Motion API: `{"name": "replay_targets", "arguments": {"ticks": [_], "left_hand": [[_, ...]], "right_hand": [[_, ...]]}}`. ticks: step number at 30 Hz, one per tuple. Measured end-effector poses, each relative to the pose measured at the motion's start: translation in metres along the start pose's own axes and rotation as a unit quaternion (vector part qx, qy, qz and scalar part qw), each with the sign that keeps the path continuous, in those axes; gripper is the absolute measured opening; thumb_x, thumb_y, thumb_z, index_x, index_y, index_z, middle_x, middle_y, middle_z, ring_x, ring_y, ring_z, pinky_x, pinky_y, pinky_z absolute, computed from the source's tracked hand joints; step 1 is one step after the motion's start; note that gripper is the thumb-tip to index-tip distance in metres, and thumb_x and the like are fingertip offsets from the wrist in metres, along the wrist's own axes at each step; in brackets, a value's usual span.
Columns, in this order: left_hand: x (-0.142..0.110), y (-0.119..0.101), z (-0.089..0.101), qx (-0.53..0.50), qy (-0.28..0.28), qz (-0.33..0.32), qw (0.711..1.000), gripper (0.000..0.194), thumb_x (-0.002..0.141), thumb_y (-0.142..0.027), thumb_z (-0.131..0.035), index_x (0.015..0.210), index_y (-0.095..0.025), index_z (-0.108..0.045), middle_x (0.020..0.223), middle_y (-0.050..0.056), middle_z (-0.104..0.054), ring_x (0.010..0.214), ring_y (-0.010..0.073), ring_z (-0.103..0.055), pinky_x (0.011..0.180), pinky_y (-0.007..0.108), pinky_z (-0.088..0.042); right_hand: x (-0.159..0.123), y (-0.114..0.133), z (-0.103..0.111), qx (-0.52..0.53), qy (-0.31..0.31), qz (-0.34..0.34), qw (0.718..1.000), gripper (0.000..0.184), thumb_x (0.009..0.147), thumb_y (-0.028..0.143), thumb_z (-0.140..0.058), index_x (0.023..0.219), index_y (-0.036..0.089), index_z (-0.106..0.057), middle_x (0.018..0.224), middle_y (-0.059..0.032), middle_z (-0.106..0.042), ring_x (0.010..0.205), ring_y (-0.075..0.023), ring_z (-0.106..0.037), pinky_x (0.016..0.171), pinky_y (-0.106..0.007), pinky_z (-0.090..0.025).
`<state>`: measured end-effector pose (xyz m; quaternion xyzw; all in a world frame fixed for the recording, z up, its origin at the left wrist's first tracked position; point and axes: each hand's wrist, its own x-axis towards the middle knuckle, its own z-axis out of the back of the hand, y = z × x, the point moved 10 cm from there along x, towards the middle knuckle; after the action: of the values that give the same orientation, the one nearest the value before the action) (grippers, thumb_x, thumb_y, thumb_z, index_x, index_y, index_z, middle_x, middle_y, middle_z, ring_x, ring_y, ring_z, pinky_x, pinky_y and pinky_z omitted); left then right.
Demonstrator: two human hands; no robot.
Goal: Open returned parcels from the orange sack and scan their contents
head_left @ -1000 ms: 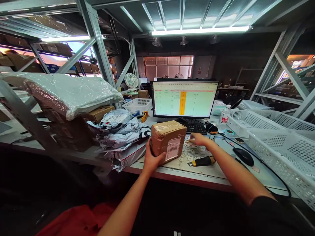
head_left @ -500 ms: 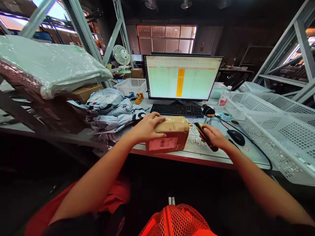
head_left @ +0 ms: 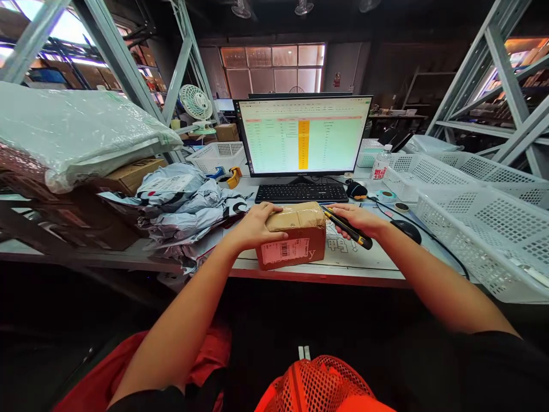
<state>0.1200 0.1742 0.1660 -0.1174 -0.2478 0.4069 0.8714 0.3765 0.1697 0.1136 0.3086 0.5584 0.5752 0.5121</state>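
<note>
A brown cardboard box [head_left: 295,220], taped along its top and bearing a pinkish shipping label [head_left: 285,250], stands at the front edge of the desk. My left hand [head_left: 256,226] grips its upper left end, thumb on the near face and fingers over the top. In my right hand [head_left: 357,218] is a black and yellow utility knife [head_left: 350,231], slanting so that its front end is at the box's upper right corner. Whether the blade touches the tape I cannot tell.
Behind the box are a keyboard [head_left: 300,193] and a monitor [head_left: 304,137]. Grey mailer bags [head_left: 184,197] are heaped to the left, near a tape dispenser [head_left: 234,178]. White plastic baskets [head_left: 484,229], a mouse [head_left: 406,231] and a bottle [head_left: 381,163] are on the right.
My right hand has brought the utility knife left and up to the box's right corner. My left hand keeps its hold on the box. The view has shifted slightly right.
</note>
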Motion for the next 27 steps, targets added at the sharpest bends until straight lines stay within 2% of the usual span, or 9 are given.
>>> {"name": "replay_targets", "arguments": {"ticks": [10,12,14,17,19,21,22,24,27], "left_hand": [[0.005,-0.002,-0.002,-0.021,0.018,0.02,0.999,0.073,0.071,-0.054,-0.087,0.133,-0.022,-0.068,0.133,0.011,-0.067,0.128,0.0359,-0.059,0.115,0.052,-0.046],[0.0,-0.003,0.001,-0.037,-0.012,0.013,0.999,0.076,0.07,-0.054,-0.088,0.135,-0.02,-0.066,0.135,0.013,-0.066,0.13,0.0365,-0.058,0.118,0.053,-0.044],[-0.014,0.006,0.004,-0.106,-0.086,0.027,0.99,0.091,0.069,-0.058,-0.089,0.146,-0.021,-0.057,0.148,0.015,-0.058,0.143,0.037,-0.051,0.122,0.053,-0.04],[-0.045,0.041,-0.023,-0.303,-0.155,0.084,0.937,0.123,0.067,-0.073,-0.086,0.165,-0.024,-0.029,0.167,0.018,-0.04,0.154,0.0365,-0.041,0.122,0.051,-0.042],[-0.059,0.053,-0.057,-0.4,-0.121,0.097,0.903,0.131,0.065,-0.076,-0.085,0.167,-0.021,-0.024,0.166,0.021,-0.041,0.151,0.0369,-0.046,0.12,0.05,-0.044],[-0.064,0.05,-0.072,-0.412,-0.099,0.092,0.901,0.127,0.067,-0.07,-0.086,0.166,-0.016,-0.027,0.16,0.022,-0.048,0.147,0.0367,-0.051,0.122,0.049,-0.043],[-0.065,0.044,-0.068,-0.381,-0.109,0.091,0.914,0.123,0.069,-0.065,-0.087,0.165,-0.015,-0.029,0.158,0.021,-0.05,0.146,0.0367,-0.051,0.123,0.05,-0.041],[-0.064,0.021,-0.039,-0.247,-0.164,0.091,0.951,0.118,0.071,-0.054,-0.088,0.166,-0.018,-0.029,0.157,0.019,-0.049,0.146,0.0379,-0.048,0.125,0.052,-0.037],[-0.059,-0.038,0.013,0.039,-0.228,0.089,0.969,0.112,0.072,-0.034,-0.088,0.168,-0.024,-0.03,0.156,0.018,-0.044,0.147,0.0432,-0.039,0.127,0.06,-0.026]], "right_hand": [[-0.042,-0.024,-0.013,0.034,0.049,0.023,0.998,0.06,0.108,0.049,-0.052,0.161,0.024,-0.043,0.064,0.0002,-0.068,0.045,-0.0158,-0.062,0.039,-0.021,-0.051],[-0.047,-0.028,-0.011,0.031,0.041,0.019,0.999,0.061,0.107,0.05,-0.054,0.162,0.024,-0.043,0.065,0.0001,-0.068,0.046,-0.0163,-0.063,0.04,-0.022,-0.051],[-0.051,-0.033,-0.002,0.044,0.01,0.012,0.999,0.06,0.107,0.049,-0.055,0.16,0.025,-0.043,0.066,0.0,-0.067,0.047,-0.0161,-0.062,0.041,-0.023,-0.052],[-0.057,-0.042,0.016,0.088,-0.043,-0.002,0.995,0.059,0.105,0.045,-0.058,0.159,0.026,-0.042,0.071,0.0002,-0.067,0.052,-0.0158,-0.062,0.046,-0.024,-0.054],[-0.062,-0.046,0.026,0.095,-0.063,-0.005,0.993,0.065,0.102,0.039,-0.064,0.161,0.026,-0.038,0.076,-0.0002,-0.068,0.059,-0.0173,-0.066,0.052,-0.027,-0.059],[-0.068,-0.037,0.034,0.071,-0.074,0.02,0.994,0.074,0.097,0.032,-0.068,0.163,0.027,-0.035,0.084,-0.0009,-0.069,0.069,-0.0199,-0.072,0.061,-0.032,-0.065],[-0.073,-0.028,0.038,0.049,-0.083,0.041,0.994,0.078,0.095,0.031,-0.069,0.164,0.028,-0.033,0.086,-0.0008,-0.069,0.073,-0.0212,-0.074,0.065,-0.035,-0.067],[-0.085,-0.004,0.043,-0.011,-0.11,0.079,0.991,0.081,0.094,0.032,-0.068,0.167,0.03,-0.03,0.087,-0.0005,-0.068,0.075,-0.0231,-0.076,0.068,-0.038,-0.068],[-0.107,0.034,0.042,-0.133,-0.17,0.118,0.969,0.078,0.097,0.037,-0.064,0.168,0.032,-0.033,0.087,-0.0023,-0.068,0.065,-0.0229,-0.074,0.056,-0.036,-0.065]]}}
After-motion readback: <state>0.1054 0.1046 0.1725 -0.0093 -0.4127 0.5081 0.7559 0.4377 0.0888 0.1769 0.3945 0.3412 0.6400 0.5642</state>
